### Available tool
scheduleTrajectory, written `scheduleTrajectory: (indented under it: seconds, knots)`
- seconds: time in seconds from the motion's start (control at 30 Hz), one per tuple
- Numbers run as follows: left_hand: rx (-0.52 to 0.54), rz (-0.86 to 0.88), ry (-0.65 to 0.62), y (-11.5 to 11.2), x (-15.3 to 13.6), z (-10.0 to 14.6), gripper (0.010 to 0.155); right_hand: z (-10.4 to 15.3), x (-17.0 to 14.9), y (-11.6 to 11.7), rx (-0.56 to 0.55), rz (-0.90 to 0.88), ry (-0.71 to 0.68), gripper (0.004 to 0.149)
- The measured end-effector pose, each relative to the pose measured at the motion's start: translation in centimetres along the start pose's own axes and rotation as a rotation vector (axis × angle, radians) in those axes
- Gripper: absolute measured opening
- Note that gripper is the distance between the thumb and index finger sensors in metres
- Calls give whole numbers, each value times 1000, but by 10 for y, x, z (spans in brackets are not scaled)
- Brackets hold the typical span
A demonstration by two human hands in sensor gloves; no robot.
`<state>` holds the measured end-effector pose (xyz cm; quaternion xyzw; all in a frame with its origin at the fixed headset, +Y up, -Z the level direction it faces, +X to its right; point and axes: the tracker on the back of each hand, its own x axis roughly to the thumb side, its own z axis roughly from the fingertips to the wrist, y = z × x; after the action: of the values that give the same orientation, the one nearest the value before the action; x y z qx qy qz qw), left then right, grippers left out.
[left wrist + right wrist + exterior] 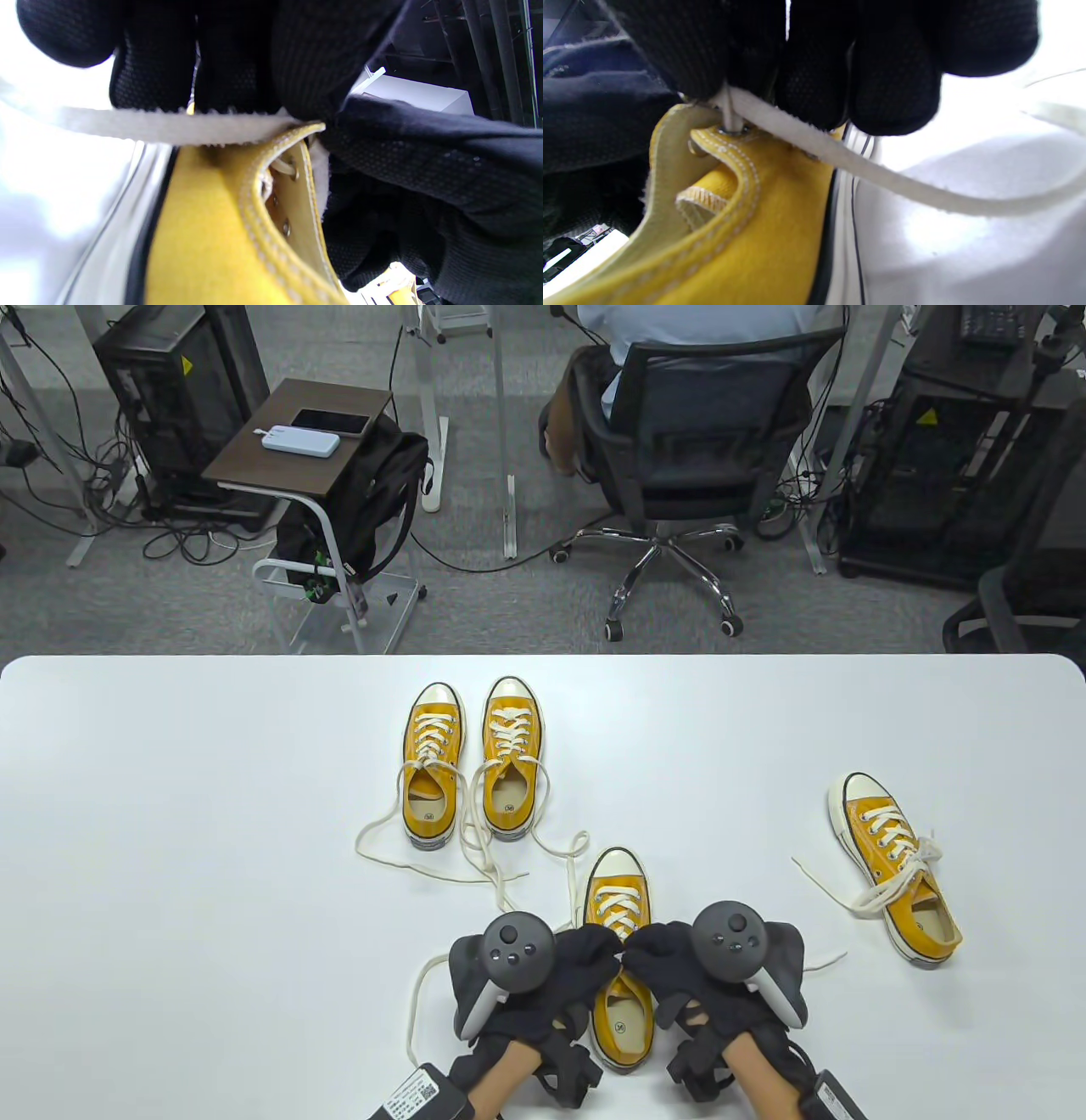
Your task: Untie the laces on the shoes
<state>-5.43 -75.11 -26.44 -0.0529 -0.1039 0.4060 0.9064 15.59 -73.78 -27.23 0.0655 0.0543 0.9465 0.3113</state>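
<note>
Altogether four yellow low-top sneakers with cream laces lie on the white table [170, 814]. Two form a pair at centre: left shoe of the pair [431, 768] and right shoe of the pair [509, 759], side by side, toes away from the person, laces undone and trailing loose over the tabletop. One far-right shoe [895, 869] lies well apart, angled, its bow apparently tied, though small. One near shoe [622, 959] sits at the bottom centre, toe away, between both hands.

Hands, two: left hand [543, 976] and right hand [704, 967], each gloved in black with a grey tracker on its back, fingertips meeting over the near shoe's upper eyelets.

Table view only: count and layout of shoes; the grip itself is hidden under the gloves.

Left wrist view only: left fingers [229, 72] pressed together over a flat lace end [169, 127] that runs out leftward from the shoe's collar.

Right wrist view only: right fingers [814, 80] bunched together, pinching the lace [840, 156] just above the top eyelet; its free length runs rightward over the table.

Background, beyond the table: one office chair [679, 449] with a seated person, one side table [297, 441].
</note>
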Motion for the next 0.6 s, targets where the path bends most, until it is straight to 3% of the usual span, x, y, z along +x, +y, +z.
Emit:
scheduleTrajectory:
  seconds: [0.2, 0.33, 0.47, 0.53, 0.6]
  knots:
    - [8, -6, 51, 2, -3, 3, 36, 4, -4, -7, -83, 3, 37, 34]
    - [-7, 16, 61, 1, -5, 4, 39, 2, -6, -2, -13, -68, 42, 36]
    - [-6, -5, 2, -2, 0, 4, 57, 1, -3, 1, 3, -30, 33, 36]
    - [4, -35, -13, -4, 4, 4, 46, 1, -2, 3, 30, -34, 29, 37]
    - [84, -55, -39, -2, 7, 6, 39, 0, -3, 5, 37, -35, 36, 37]
